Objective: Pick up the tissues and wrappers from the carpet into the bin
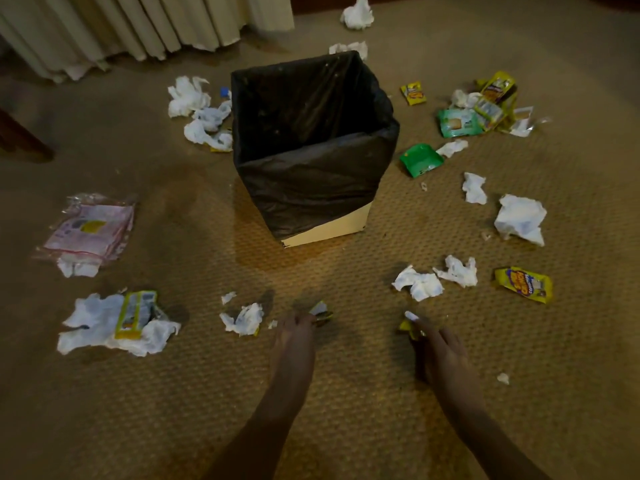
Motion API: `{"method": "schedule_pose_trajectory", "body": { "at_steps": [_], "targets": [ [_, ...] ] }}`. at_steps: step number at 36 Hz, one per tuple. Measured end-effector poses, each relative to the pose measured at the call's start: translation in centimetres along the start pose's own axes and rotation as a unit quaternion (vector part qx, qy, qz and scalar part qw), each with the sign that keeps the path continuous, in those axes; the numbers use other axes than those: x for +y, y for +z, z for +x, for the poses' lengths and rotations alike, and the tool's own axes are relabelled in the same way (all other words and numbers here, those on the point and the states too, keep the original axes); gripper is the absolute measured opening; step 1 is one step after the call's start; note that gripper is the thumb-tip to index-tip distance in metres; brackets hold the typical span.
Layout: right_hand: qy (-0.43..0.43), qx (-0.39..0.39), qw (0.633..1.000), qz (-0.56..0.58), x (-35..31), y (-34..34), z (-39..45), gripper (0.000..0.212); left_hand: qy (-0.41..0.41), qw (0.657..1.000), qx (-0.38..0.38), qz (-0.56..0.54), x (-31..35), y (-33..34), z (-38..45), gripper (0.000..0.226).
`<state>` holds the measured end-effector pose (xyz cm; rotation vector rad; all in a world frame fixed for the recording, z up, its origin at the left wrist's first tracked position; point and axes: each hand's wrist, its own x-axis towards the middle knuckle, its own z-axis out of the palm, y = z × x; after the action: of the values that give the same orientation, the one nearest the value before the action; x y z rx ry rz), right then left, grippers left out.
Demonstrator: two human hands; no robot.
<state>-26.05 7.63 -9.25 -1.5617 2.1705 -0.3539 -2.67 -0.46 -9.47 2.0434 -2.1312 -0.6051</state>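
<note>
Early stage: both hands are gripping small scraps, and nearly all the litter is still lying on the carpet (pixel 346 393).

The left hand (pixel 294 336) is pinching a small wrapper scrap (pixel 321 313); the right hand (pixel 440 351) is curling round a yellow wrapper (pixel 406 326) with a bit of white. The bin (pixel 313 147), black-lined, is looking empty as far as visible. Crumpled tissues (pixel 521 218), a tissue pile (pixel 100 323), snack wrappers (pixel 523 284) and a clear plastic packet (pixel 88 230) are sitting all around it.

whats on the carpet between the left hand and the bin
Only bare carpet in the head view: no tissue or wrapper between the left hand and the bin.
</note>
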Motion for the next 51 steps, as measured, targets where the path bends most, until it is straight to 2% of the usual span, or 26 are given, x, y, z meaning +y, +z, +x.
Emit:
{"method": "schedule_pose_trajectory", "body": {
  "at_steps": [5,8,11,15,18,21,24,28,31,34,37,41,44,48,51],
  "targets": [
    [0.049,0.132,0.986,0.084,0.7,-0.8,0.6,0.019,0.014,0.996,0.017,-0.092,3.8,0.2,0.1,0.022],
    [0.127,0.200,0.964,0.122,1.6,-2.1,1.8,0.014,0.020,0.991,0.034,-0.127,6.7,0.2,0.5,0.020],
    [0.160,0.246,0.944,0.152,2.8,-3.4,3.0,0.029,0.041,0.993,0.023,-0.107,9.2,0.3,1.4,0.024],
    [0.180,0.265,0.936,0.148,5.1,-4.6,4.6,0.012,0.100,0.992,-0.005,-0.083,11.6,1.4,2.7,0.021],
    [0.190,0.281,0.928,0.156,6.4,-5.1,5.7,0.014,0.140,0.987,-0.037,-0.075,13.0,2.4,3.4,0.029],
    [0.189,0.293,0.925,0.150,7.5,-5.5,6.4,0.021,0.192,0.977,-0.055,-0.068,14.1,3.8,4.2,0.054],
    [0.169,0.302,0.930,0.120,8.4,-5.9,7.0,0.041,0.233,0.967,-0.101,-0.022,14.3,5.0,4.5,0.080],
    [0.165,0.257,0.951,0.051,9.5,-5.7,8.1,0.059,0.280,0.955,-0.098,0.023,13.8,5.9,4.4,0.081],
    [0.189,0.210,0.959,0.014,10.2,-4.8,8.4,0.057,0.264,0.960,-0.092,0.019,13.5,6.3,4.2,0.057],
    [0.208,0.232,0.950,0.002,10.2,-3.8,8.4,0.044,0.259,0.965,-0.038,-0.007,13.6,6.7,4.2,0.033],
    [0.206,0.260,0.943,0.013,10.4,-3.0,8.3,0.031,0.231,0.972,-0.037,-0.027,14.0,7.0,4.3,0.031],
    [0.162,0.279,0.946,0.034,11.3,-2.6,7.8,0.022,0.165,0.985,-0.037,-0.032,14.5,7.3,4.8,0.023],
    [0.174,0.300,0.927,0.141,11.0,-3.3,7.0,0.011,0.064,0.986,-0.044,-0.147,15.1,6.5,5.6,0.014],
    [0.181,0.298,0.911,0.218,10.6,-3.2,3.5,0.017,-0.001,0.964,-0.021,-0.266,15.5,6.1,6.5,0.005],
    [0.154,0.263,0.924,0.232,10.7,-2.3,0.2,0.041,0.004,0.950,-0.004,-0.311,15.2,6.1,7.2,0.011]
  ]
}}
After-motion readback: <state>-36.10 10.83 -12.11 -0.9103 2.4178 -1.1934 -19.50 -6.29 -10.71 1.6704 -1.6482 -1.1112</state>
